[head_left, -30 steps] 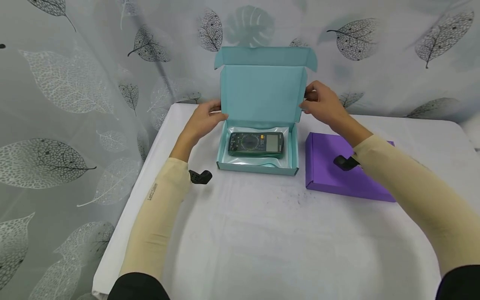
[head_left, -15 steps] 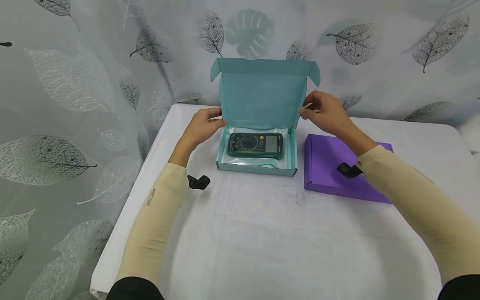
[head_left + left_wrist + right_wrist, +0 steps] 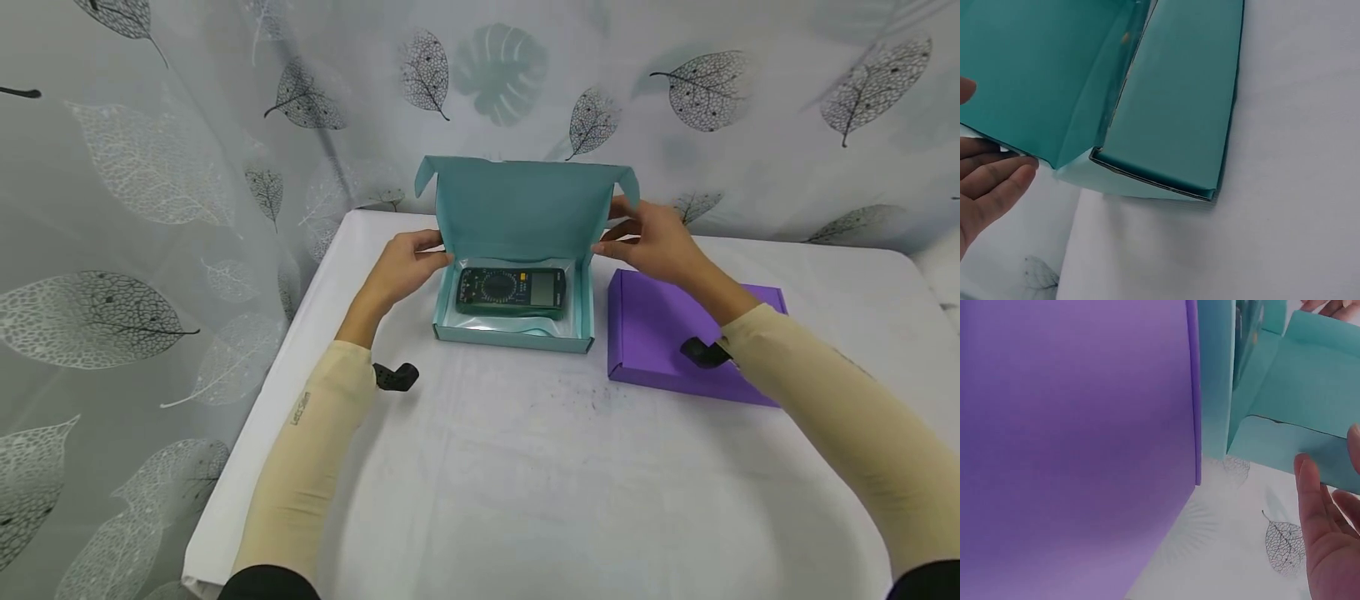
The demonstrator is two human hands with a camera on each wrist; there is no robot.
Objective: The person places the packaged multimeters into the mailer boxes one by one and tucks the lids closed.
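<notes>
A teal cardboard mailer box [image 3: 517, 337] stands on the table with its lid [image 3: 525, 204] raised and leaning forward over the tray. Inside, a dark green multimeter [image 3: 512, 292] lies on clear plastic wrapping [image 3: 572, 308]. My left hand [image 3: 405, 265] pinches the lid's left edge; in the left wrist view its fingers [image 3: 1004, 181] lie behind the panel and the thumb in front. On the opposite edge, my right hand [image 3: 651, 237] grips the lid's side flap [image 3: 1297, 447], fingertips against the flap's outer face in the right wrist view.
A closed purple box [image 3: 675, 342] lies just right of the teal one, under my right forearm. White cloth covers the table [image 3: 525, 483]. A leaf-patterned curtain [image 3: 498, 75] hangs behind and to the left.
Both hands have lowered, tipping the lid forward and down from nearly upright. The multimeter and the purple box have stayed in place.
</notes>
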